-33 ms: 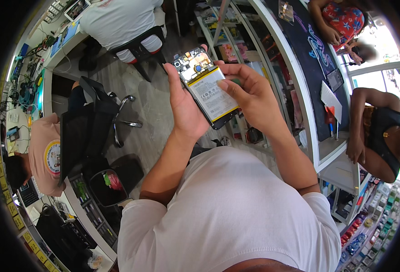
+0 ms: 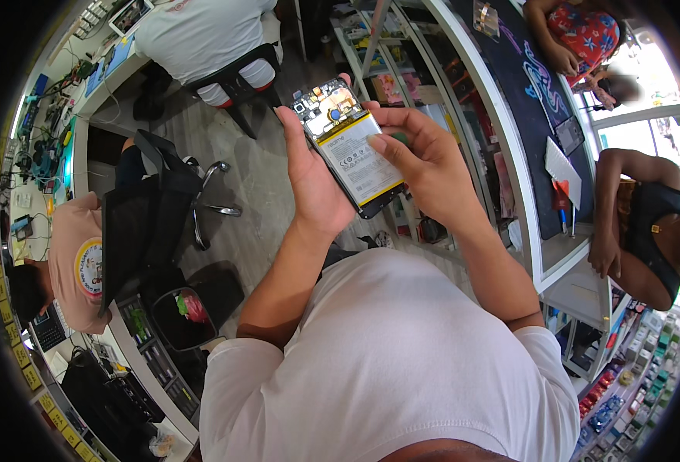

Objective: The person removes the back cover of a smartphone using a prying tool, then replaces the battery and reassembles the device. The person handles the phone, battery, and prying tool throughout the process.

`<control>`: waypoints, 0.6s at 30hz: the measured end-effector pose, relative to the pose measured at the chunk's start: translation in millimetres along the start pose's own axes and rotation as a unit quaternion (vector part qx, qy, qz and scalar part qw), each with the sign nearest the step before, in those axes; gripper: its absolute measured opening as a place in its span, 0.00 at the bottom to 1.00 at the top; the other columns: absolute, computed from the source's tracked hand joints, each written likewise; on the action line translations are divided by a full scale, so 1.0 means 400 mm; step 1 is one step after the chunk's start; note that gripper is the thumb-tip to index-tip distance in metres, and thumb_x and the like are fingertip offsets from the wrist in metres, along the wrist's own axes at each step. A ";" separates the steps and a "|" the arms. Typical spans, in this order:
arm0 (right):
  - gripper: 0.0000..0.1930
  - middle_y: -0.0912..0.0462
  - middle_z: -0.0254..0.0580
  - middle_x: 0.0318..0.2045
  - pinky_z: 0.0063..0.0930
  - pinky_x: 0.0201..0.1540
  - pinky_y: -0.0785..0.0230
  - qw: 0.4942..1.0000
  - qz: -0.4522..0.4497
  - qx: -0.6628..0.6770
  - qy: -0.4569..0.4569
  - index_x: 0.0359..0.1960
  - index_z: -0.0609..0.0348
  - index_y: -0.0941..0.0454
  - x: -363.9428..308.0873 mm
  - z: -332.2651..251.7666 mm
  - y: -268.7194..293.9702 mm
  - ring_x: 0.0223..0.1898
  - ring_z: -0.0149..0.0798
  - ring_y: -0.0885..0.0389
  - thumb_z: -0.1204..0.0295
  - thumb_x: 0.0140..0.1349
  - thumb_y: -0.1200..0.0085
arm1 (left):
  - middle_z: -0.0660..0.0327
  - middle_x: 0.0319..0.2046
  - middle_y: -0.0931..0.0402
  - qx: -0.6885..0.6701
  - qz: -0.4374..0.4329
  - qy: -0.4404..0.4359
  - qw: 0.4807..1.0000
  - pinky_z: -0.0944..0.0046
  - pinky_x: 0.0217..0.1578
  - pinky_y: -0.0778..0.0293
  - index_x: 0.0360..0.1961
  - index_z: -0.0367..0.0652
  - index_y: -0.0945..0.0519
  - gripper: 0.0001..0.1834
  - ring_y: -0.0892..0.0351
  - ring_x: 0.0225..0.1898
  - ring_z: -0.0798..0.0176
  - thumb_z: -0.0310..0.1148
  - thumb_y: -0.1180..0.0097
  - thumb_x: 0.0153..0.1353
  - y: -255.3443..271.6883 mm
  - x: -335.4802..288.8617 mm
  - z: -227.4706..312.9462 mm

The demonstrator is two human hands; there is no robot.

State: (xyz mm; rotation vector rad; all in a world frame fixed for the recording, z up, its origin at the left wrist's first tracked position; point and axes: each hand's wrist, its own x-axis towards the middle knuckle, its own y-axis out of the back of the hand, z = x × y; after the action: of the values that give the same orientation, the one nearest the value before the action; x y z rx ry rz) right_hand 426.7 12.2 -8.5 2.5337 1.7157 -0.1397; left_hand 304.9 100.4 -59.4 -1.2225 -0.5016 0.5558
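An opened smartphone (image 2: 331,112) is held up in front of me, its back cover off and its circuit board and camera parts bare at the top end. A pale grey battery (image 2: 359,162) with yellow edge strips fills the middle of it. My left hand (image 2: 313,181) supports the phone from below and along its left side, thumb up by the board. On the right side, my right hand (image 2: 432,165) grips the edge, with its thumb pressed on the battery's face and its fingers curled behind. The undersides of both hands' fingers are partly hidden by the phone.
A glass display counter (image 2: 525,208) curves along the right, with two people beyond it. On the left stand workbenches (image 2: 101,92) with tools, and two seated people. An office chair (image 2: 151,192) and a black bin (image 2: 182,319) stand on the floor at left.
The phone has tilted very slightly in my hands. My grip on it looks the same.
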 end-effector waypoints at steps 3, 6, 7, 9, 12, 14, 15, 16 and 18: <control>0.18 0.16 0.38 0.46 0.22 0.48 0.26 0.999 0.027 -0.001 0.030 0.59 0.68 0.24 0.008 0.011 -0.007 0.46 0.26 0.20 0.76 0.69 0.41 | 0.53 0.58 0.23 0.055 0.026 -0.022 0.998 0.54 0.58 0.25 0.74 0.46 0.36 0.46 0.23 0.58 0.55 0.73 0.70 0.71 -0.002 0.021 -0.003; 0.18 0.17 0.38 0.43 0.23 0.45 0.27 0.987 0.049 -0.096 0.122 0.57 0.67 0.22 0.015 0.037 0.005 0.42 0.28 0.21 0.76 0.67 0.38 | 0.52 0.58 0.23 0.016 0.044 -0.042 0.998 0.55 0.58 0.25 0.74 0.46 0.36 0.47 0.23 0.58 0.56 0.74 0.71 0.71 -0.027 0.027 -0.013; 0.18 0.17 0.38 0.42 0.24 0.44 0.28 0.975 0.055 -0.143 0.163 0.56 0.67 0.21 0.017 0.042 0.010 0.40 0.29 0.22 0.76 0.66 0.38 | 0.52 0.58 0.23 0.024 0.042 -0.045 0.998 0.55 0.58 0.25 0.74 0.46 0.37 0.47 0.23 0.58 0.56 0.74 0.71 0.71 -0.029 0.027 -0.014; 0.16 0.17 0.37 0.41 0.24 0.42 0.29 0.966 0.065 -0.184 0.172 0.53 0.65 0.19 0.012 0.027 0.013 0.38 0.29 0.23 0.77 0.64 0.36 | 0.52 0.58 0.24 0.040 0.035 -0.051 0.997 0.56 0.58 0.25 0.74 0.46 0.37 0.47 0.23 0.57 0.56 0.74 0.71 0.71 -0.031 0.030 -0.016; 0.13 0.18 0.36 0.39 0.24 0.41 0.30 0.978 0.100 -0.110 0.144 0.49 0.62 0.17 0.003 0.024 0.003 0.38 0.29 0.23 0.77 0.62 0.33 | 0.52 0.58 0.24 0.078 0.028 -0.053 0.995 0.55 0.57 0.24 0.74 0.47 0.37 0.48 0.22 0.56 0.56 0.75 0.72 0.70 -0.030 0.038 -0.019; 0.13 0.18 0.36 0.39 0.24 0.41 0.30 0.983 0.118 -0.053 0.130 0.47 0.61 0.16 0.004 0.034 0.005 0.38 0.28 0.23 0.77 0.60 0.32 | 0.51 0.59 0.24 0.086 0.006 -0.056 0.995 0.55 0.56 0.24 0.75 0.47 0.38 0.49 0.21 0.55 0.56 0.76 0.72 0.69 -0.032 0.045 -0.022; 0.13 0.18 0.35 0.39 0.23 0.41 0.30 0.983 0.121 -0.043 0.132 0.46 0.61 0.16 0.007 0.046 0.010 0.38 0.28 0.23 0.77 0.60 0.31 | 0.51 0.59 0.24 0.091 -0.006 -0.058 0.994 0.54 0.56 0.23 0.75 0.47 0.38 0.50 0.21 0.54 0.56 0.76 0.72 0.69 -0.034 0.048 -0.024; 0.13 0.18 0.35 0.39 0.23 0.41 0.31 0.983 0.123 -0.032 0.134 0.46 0.60 0.16 0.009 0.051 0.014 0.38 0.28 0.23 0.77 0.59 0.30 | 0.51 0.59 0.24 0.085 -0.003 -0.062 0.994 0.54 0.55 0.23 0.75 0.47 0.38 0.50 0.21 0.53 0.57 0.77 0.72 0.69 -0.035 0.050 -0.027; 0.14 0.18 0.35 0.40 0.23 0.42 0.31 0.983 0.125 -0.007 0.137 0.45 0.60 0.16 0.009 0.048 0.014 0.38 0.28 0.24 0.76 0.58 0.29 | 0.51 0.60 0.25 0.074 0.002 -0.071 0.995 0.54 0.54 0.22 0.74 0.47 0.37 0.50 0.21 0.52 0.57 0.77 0.72 0.68 -0.040 0.051 -0.033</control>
State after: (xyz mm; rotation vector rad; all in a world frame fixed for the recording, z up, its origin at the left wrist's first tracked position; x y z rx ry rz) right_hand 432.7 11.0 -28.0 2.8379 1.4453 0.2483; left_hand 331.1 99.9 -46.1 -1.0475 -0.5670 0.6745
